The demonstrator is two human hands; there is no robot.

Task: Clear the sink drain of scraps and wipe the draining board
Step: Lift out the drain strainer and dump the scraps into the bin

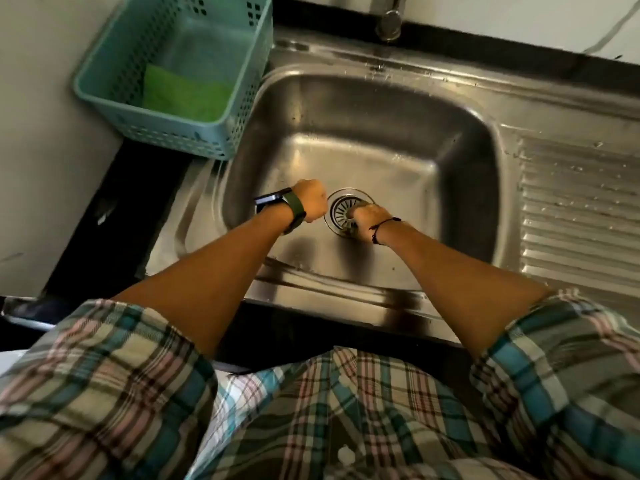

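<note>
The round metal drain strainer (341,209) sits in the floor of the steel sink (363,133). My right hand (369,221) covers the strainer's near right part, with its fingers curled down onto the middle of it. What they pinch is hidden under the hand. Just left of the drain, my left hand (311,204) is held as a fist above the sink floor, a watch on its wrist, and nothing shows in it. The ribbed draining board (581,209) lies to the right, dotted with water drops.
A teal plastic basket (104,88) with a green scouring pad (187,95) in it stands at the sink's back left corner. The tap spout (389,24) hangs over the back rim. A black counter edge runs along the front and left.
</note>
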